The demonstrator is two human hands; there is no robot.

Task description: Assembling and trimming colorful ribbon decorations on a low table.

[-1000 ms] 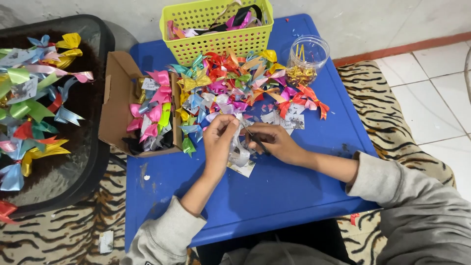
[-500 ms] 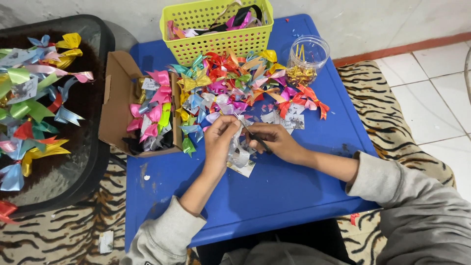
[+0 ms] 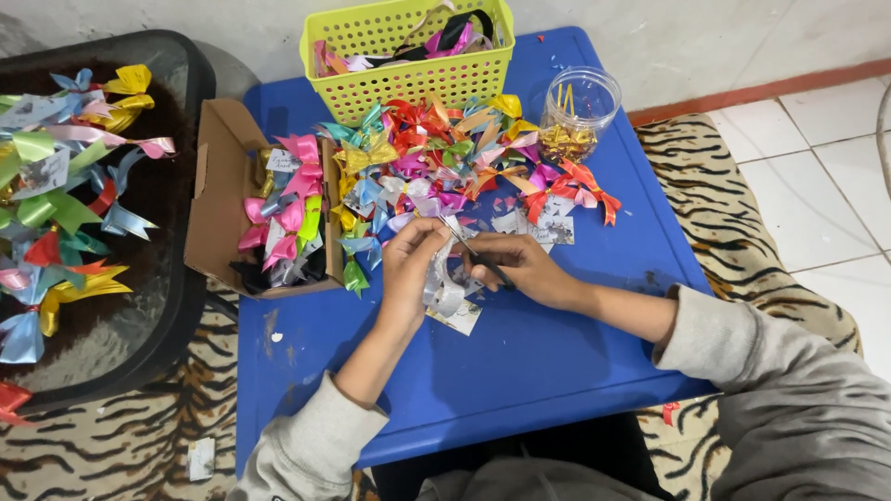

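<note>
My left hand (image 3: 410, 269) pinches a shiny silver ribbon bow (image 3: 444, 289) with a small card hanging under it, just above the blue table (image 3: 548, 362). My right hand (image 3: 522, 269) grips small dark-handled scissors (image 3: 469, 246), whose blades point up-left toward the top of the bow. Both hands meet near the table's middle, right below a heap of colourful ribbon bows (image 3: 445, 158).
A yellow plastic basket (image 3: 408, 60) with ribbons stands at the table's far edge. A clear jar (image 3: 575, 116) of gold bits is at the far right. A cardboard box (image 3: 223, 199) of bows sits left. A dark tray (image 3: 139, 306) of finished bows lies further left.
Both hands have shifted slightly while working on the silver bow; the scissors stay at its top. Nothing else has moved.
</note>
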